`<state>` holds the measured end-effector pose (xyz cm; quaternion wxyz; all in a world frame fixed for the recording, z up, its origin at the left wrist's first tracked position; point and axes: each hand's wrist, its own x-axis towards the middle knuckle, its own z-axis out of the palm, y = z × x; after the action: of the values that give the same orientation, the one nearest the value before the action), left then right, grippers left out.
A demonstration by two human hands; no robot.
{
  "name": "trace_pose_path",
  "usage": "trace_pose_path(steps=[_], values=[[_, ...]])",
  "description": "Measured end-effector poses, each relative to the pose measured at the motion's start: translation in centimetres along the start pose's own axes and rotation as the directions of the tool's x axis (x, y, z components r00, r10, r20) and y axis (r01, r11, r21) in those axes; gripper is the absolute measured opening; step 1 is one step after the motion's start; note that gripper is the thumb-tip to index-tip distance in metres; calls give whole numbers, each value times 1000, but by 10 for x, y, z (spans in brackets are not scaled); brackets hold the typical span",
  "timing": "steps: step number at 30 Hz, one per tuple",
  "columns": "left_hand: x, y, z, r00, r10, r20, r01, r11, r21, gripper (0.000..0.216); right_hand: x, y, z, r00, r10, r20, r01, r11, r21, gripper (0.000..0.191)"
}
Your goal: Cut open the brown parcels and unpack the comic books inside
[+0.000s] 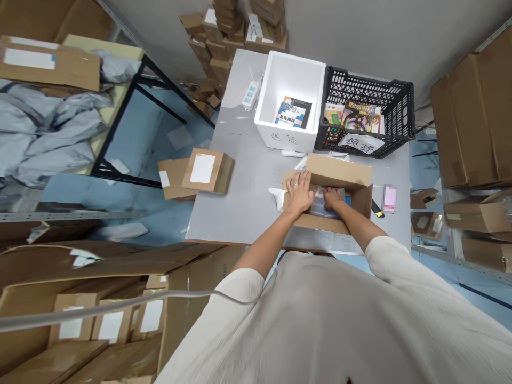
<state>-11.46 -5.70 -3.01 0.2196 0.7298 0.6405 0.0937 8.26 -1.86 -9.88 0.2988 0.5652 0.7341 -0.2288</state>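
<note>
An open cardboard box (340,172) stands on the grey table (240,186) right in front of me. My left hand (299,192) lies flat with fingers stretched out on the box's left flap. My right hand (333,196) reaches inside the box and rests on a clear-wrapped item (320,207) with a blue edge. Its fingers curl down on the wrapping; whether they grip it is unclear.
Behind the box stand a white foam bin (294,136) holding a book and a black plastic crate (404,104) with books. A power strip (250,95) lies at the back. A labelled parcel (208,170) overhangs the table's left edge. Cardboard boxes fill shelves all round.
</note>
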Motion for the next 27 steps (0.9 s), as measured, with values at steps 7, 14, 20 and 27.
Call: trace_pose_path(steps=[7, 14, 20, 27], values=[[1, 0, 2, 1000, -9, 2, 9, 1000, -8, 95, -8, -10, -9, 999, 49, 22, -50, 998, 32, 84], [4, 0, 4, 1000, -3, -21, 2, 999, -41, 97, -26, -15, -36, 997, 74, -1, -73, 996, 41, 66], [4, 2, 0, 999, 12, -37, -14, 999, -52, 96, -69, -11, -50, 998, -33, -62, 29, 998, -49, 36], [5, -1, -5, 998, 15, -61, -18, 999, -50, 90, -118, -3, -67, 994, -14, -108, 21, 997, 69, 39]])
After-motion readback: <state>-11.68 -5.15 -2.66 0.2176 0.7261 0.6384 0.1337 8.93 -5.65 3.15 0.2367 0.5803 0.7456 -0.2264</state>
